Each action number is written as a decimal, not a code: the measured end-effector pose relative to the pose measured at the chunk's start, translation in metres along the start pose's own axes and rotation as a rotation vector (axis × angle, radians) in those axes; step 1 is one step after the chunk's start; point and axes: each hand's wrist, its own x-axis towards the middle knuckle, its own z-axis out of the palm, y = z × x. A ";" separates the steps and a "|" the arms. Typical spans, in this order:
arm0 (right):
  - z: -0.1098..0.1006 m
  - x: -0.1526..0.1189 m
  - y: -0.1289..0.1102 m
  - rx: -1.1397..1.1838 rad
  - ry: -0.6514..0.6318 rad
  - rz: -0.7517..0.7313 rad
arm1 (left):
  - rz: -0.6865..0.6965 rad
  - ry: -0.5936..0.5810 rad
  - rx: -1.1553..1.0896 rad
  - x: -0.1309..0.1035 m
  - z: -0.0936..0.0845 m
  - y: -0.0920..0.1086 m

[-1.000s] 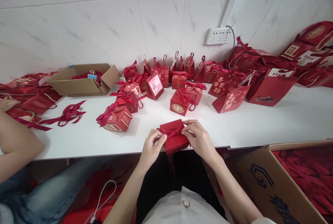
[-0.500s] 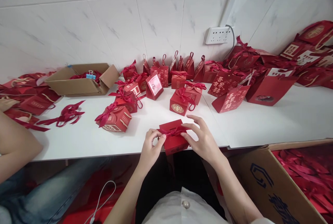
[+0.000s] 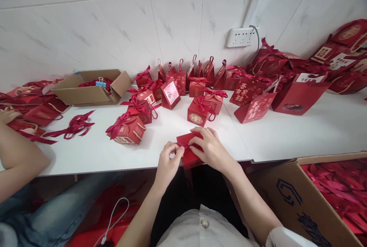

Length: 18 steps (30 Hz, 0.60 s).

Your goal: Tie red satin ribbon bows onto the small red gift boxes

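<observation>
A small red gift box rests at the table's front edge, just before my body. My left hand pinches a dark red ribbon between thumb and forefinger at the box's left side. From the right, my right hand reaches over the box, its thumb and forefinger closed on the ribbon near the middle. Its other fingers cover much of the box top and hide the ribbon's right part. Beyond my hands stands a box with a bow and a round gold print.
A finished-looking box with rope handles and loose ribbons lie to the left. Behind are an open carton and rows of gift boxes. A big carton of ribbons stands at right. Another person's arm rests at far left.
My right hand has moved left and inward over the box, from its right side to the ribbon's middle. My left hand keeps its pinch in nearly the same place.
</observation>
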 end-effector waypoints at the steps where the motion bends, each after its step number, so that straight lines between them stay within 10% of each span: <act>1: 0.000 0.000 0.000 -0.007 -0.003 0.001 | 0.004 0.007 0.018 -0.001 0.001 0.000; 9: -0.020 -0.022 0.003 0.143 0.262 0.307 | 0.072 0.107 0.076 -0.011 0.009 -0.001; 18: -0.003 -0.022 -0.008 0.349 0.096 0.702 | 0.107 0.173 0.038 -0.011 0.016 -0.010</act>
